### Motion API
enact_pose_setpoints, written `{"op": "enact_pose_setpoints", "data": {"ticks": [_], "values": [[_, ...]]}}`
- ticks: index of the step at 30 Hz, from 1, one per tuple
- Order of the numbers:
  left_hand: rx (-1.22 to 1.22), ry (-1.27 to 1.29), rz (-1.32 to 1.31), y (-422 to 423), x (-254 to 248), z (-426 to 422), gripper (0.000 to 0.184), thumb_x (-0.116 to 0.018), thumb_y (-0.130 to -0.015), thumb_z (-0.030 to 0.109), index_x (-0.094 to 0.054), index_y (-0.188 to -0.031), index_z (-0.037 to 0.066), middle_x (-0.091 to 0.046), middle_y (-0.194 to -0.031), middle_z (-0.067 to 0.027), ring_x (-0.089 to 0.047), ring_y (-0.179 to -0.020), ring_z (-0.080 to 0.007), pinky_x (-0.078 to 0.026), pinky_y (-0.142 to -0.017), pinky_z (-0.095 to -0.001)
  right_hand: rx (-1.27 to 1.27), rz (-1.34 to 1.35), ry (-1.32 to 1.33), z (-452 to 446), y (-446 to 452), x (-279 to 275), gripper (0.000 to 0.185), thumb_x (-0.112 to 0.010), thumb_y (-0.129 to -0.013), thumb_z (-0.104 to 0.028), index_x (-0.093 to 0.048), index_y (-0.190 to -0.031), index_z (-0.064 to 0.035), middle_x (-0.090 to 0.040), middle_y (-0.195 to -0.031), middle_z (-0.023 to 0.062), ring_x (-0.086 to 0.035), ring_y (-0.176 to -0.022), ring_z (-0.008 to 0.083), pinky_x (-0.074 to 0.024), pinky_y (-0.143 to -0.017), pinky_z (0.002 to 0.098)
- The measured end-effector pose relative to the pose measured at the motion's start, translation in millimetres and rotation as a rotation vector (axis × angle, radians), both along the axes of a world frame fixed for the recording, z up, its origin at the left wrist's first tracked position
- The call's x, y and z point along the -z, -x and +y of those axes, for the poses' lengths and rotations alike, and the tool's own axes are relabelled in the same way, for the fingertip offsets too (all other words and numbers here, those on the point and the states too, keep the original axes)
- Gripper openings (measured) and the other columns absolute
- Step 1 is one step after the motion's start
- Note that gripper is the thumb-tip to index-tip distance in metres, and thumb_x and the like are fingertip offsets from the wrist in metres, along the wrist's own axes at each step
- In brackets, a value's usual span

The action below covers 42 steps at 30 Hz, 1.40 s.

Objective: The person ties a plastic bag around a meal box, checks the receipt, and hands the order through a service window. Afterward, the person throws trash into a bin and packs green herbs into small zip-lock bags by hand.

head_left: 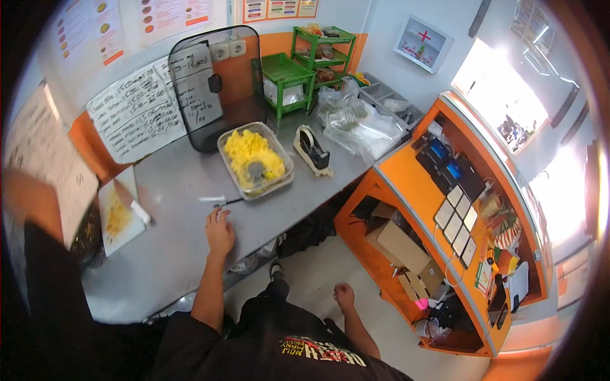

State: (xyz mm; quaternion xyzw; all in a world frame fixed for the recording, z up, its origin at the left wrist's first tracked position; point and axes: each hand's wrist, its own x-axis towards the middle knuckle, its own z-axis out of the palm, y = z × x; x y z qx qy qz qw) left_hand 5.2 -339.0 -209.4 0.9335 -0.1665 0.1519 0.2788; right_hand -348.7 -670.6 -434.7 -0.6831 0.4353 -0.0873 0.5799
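Observation:
My left hand [220, 233] rests on the metal table [171, 216], fingers apart and a little bent, holding nothing. Just beyond its fingertips lie a small white item [211, 199] and a thin black stick [232, 202]. Farther back, a clear plastic tub [284, 185] holds yellow shredded food [251, 151] with a grey round thing in it. A tape dispenser [312, 150] stands to the tub's right. Over the floor, away from the table, hangs my right hand [344, 296], its fingers curled in with nothing visible in them.
At left, a knife [137, 208] lies on a white cutting board [121, 219], near another person's arm [32, 206]. A dark mesh cover [238, 82], green racks [286, 70] and plastic bags [356, 120] stand behind. An orange counter [406, 171] with devices is at right.

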Motion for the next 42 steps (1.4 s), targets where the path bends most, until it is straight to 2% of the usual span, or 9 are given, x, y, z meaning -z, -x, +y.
{"op": "enact_pose_setpoints", "data": {"ticks": [9, 20, 25, 29, 32, 35, 37, 39, 42], "values": [[-0.058, 0.028, 0.291, -107, 18, -29, 0.022, -0.057, -0.088, 0.002, -0.064, -0.109, 0.004, -0.055, -0.128, -0.0195, -0.055, -0.114, -0.0396, -0.047, -0.096, -0.046, -0.013, -0.402, 0.032, -45, -236, -173, 0.001, -0.06, -0.095, -0.005, -0.06, -0.096, -0.0054, -0.06, -0.083, 0.0021, -0.058, -0.072, 0.0102, -0.0481, -0.064, 0.0251], [-0.281, -0.037, 0.192, -91, 21, -11, 0.018, -0.055, -0.08, -0.006, -0.064, -0.093, 0.001, -0.061, -0.123, -0.0197, -0.055, -0.111, -0.0393, -0.046, -0.097, -0.0456, 0.001, -0.498, 0.435, -202, -456, -245, 0.009, -0.063, -0.094, -0.008, -0.064, -0.097, 0.0001, -0.064, -0.086, 0.0034, -0.059, -0.078, 0.0106, -0.0492, -0.071, 0.0268], [-0.452, -0.119, 0.289, -108, -4, -31, 0.022, -0.052, -0.08, -0.008, -0.061, -0.098, 0.001, -0.05, -0.138, -0.0227, -0.053, -0.119, -0.0412, -0.047, -0.096, -0.0464, -0.09, -0.662, 0.797, -294, -601, -323, 0.011, -0.064, -0.09, -0.006, -0.064, -0.1, 0.0007, -0.067, -0.091, 0.0118, -0.066, -0.079, 0.0219, -0.0539, -0.072, 0.0331], [-0.618, -0.107, 0.008, -118, -35, -73, 0.026, -0.052, -0.08, -0.01, -0.055, -0.104, 0.002, -0.05, -0.136, -0.0226, -0.052, -0.124, -0.0379, -0.049, -0.089, -0.0434, -0.386, -0.754, 1.031, -340, -677, -363, 0.014, -0.062, -0.088, -0.003, -0.065, -0.101, 0.0012, -0.068, -0.096, 0.0167, -0.067, -0.085, 0.0321, -0.0545, -0.076, 0.0383], [-0.661, 0.174, -0.019, -137, -65, -146, 0.025, -0.051, -0.082, -0.01, -0.055, -0.104, 0.001, -0.053, -0.132, -0.0208, -0.053, -0.123, -0.0335, -0.05, -0.082, -0.0361, -0.696, -0.622, 1.18, -375, -727, -340, 0.016, -0.061, -0.087, -0.004, -0.066, -0.101, -0.0005, -0.068, -0.099, 0.0172, -0.067, -0.089, 0.0348, -0.0537, -0.08, 0.0442], [-0.368, 0.501, -0.169, -178, -89, -275, 0.023, -0.056, -0.084, -0.008, -0.06, -0.106, 0.001, -0.062, -0.12, -0.0159, -0.061, -0.108, -0.0262, -0.05, -0.081, -0.0302, -0.914, 0.237, 1.107, -397, -719, -315, 0.024, -0.062, -0.087, -0.009, -0.065, -0.109, -0.0019, -0.066, -0.107, 0.0184, -0.063, -0.099, 0.0374, -0.0532, -0.084, 0.0482], [-0.184, 0.684, -0.025, -211, -119, -381, 0.018, -0.059, -0.083, -0.007, -0.064, -0.098, 0.002, -0.068, -0.107, -0.0144, -0.063, -0.105, -0.0264, -0.049, -0.087, -0.0341, -0.759, -0.037, 1.194, -394, -684, -288, 0.039, -0.072, -0.078, -0.013, -0.063, -0.115, -0.0035, -0.063, -0.115, 0.0175, -0.058, -0.107, 0.0404, -0.0507, -0.094, 0.0458], [0.063, 0.677, -0.052, -256, -124, -469, 0.012, -0.065, -0.082, -0.001, -0.067, -0.092, 0.004, -0.065, -0.115, -0.0159, -0.061, -0.108, -0.0316, -0.047, -0.094, -0.039, -0.8, -0.041, 1.107, -385, -642, -296, 0.056, -0.076, -0.075, -0.016, -0.057, -0.125, -0.0032, -0.052, -0.13, 0.0167, -0.049, -0.119, 0.0385, -0.0489, -0.097, 0.0451], [0.021, 0.295, -0.139, -320, -116, -575, 0.022, -0.071, -0.082, 0.017, -0.072, -0.103, 0.01, -0.058, -0.13, -0.015, -0.051, -0.125, -0.0357, -0.042, -0.104, -0.046, -0.772, -0.086, 1.066, -392, -620, -287, 0.068, -0.081, -0.071, -0.022, -0.053, -0.132, -0.0048, -0.046, -0.137, 0.0151, -0.045, -0.124, 0.0361, -0.0488, -0.097, 0.0441]]}}
